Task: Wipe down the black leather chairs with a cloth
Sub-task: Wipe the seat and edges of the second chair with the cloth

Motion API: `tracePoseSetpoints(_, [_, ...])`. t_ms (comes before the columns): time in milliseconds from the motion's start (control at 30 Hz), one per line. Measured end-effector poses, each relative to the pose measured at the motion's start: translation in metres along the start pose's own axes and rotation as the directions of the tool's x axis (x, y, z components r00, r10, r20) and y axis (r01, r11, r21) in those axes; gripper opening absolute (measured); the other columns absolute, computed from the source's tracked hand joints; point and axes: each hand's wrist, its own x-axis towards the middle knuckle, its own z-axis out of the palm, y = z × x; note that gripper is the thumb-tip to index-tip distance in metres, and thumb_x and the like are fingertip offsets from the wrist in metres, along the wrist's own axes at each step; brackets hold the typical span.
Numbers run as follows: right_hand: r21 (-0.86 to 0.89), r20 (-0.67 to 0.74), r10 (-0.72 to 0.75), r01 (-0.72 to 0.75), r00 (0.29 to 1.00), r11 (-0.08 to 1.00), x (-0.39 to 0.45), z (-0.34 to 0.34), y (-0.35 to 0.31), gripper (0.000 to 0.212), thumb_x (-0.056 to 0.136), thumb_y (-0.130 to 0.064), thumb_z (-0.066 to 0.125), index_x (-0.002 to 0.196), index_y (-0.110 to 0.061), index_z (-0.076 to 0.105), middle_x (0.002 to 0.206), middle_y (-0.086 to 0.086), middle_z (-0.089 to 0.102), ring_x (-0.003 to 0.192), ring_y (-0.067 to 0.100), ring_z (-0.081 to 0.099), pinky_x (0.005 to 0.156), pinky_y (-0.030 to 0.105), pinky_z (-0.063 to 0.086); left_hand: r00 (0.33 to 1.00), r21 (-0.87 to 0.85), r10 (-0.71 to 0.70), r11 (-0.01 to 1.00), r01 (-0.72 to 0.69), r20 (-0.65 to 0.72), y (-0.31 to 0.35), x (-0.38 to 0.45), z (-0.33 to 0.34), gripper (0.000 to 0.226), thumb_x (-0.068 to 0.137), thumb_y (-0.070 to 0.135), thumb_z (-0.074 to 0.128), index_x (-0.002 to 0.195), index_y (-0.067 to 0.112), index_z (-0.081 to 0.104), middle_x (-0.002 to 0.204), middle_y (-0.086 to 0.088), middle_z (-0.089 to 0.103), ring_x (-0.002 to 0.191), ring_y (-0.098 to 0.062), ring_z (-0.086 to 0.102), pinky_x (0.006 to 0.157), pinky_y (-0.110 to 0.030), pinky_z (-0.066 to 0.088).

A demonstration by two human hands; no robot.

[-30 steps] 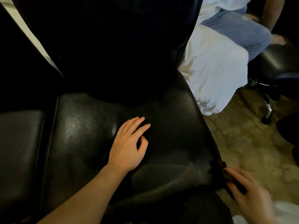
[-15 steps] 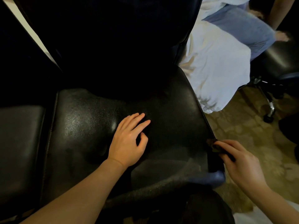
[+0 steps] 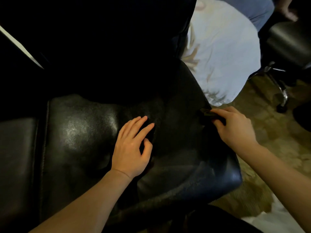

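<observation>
The chair seat (image 3: 80, 132) is steadied by the flat, open-fingered left hand (image 3: 131, 148) so the dark cloth (image 3: 207, 114), pinched in the right hand (image 3: 235, 126), can be drawn along the right edge.

white cloth-covered bundle (image 3: 223, 56) right of seat | seated person's jeans leg (image 3: 259, 12) | patterned floor (image 3: 277, 132)

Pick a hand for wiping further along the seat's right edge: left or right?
Right. The right hand already holds the cloth at the seat edge; the left hand lies flat mid-seat, bracing.
</observation>
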Motion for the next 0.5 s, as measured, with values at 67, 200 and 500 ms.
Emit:
tracePoseSetpoints(67, [-0.016, 0.004, 0.009, -0.009, 1.0, 1.0, -0.001, -0.001, -0.001, 0.033, 0.093, -0.025, 0.06, 0.125, -0.031, 0.063, 0.11, 0.001, 0.061, 0.089, 0.032, 0.062, 0.066, 0.034, 0.041, 1.0, -0.003, 0.002, 1.0, -0.002, 0.007, 0.0, 0.0, 0.001, 0.046, 0.096, 0.026, 0.041, 0.138, 0.02, 0.06, 0.152, 0.002, 0.048, 0.148, -0.014, 0.032, 0.124, -0.04, 0.021])
tracePoseSetpoints(200, [-0.036, -0.029, 0.033, -0.034, 0.999, 0.999, -0.006, 0.002, -0.002, 0.035, 0.093, -0.024, 0.059, 0.127, -0.03, 0.062, 0.113, 0.0, 0.059, 0.091, 0.03, 0.061, 0.064, 0.032, 0.04, 1.0, -0.003, -0.008, 1.0, 0.008, 0.015, 0.001, 0.0, 0.0, 0.047, 0.097, 0.028, 0.04, 0.139, 0.022, 0.059, 0.152, 0.004, 0.047, 0.148, -0.012, 0.031, 0.124, -0.04, 0.021])
tracePoseSetpoints(500, [-0.101, -0.078, 0.025, -0.032, 0.997, 0.994, -0.009, 0.012, -0.006, 0.036, 0.094, -0.026, 0.055, 0.129, -0.033, 0.06, 0.109, -0.003, 0.058, 0.098, 0.022, 0.052, 0.065, 0.027, 0.035, 1.0, 0.009, -0.015, 1.0, 0.015, 0.023, -0.002, -0.001, 0.0, 0.048, 0.097, 0.035, 0.037, 0.14, 0.029, 0.057, 0.153, 0.011, 0.044, 0.148, -0.005, 0.026, 0.125, -0.028, 0.011])
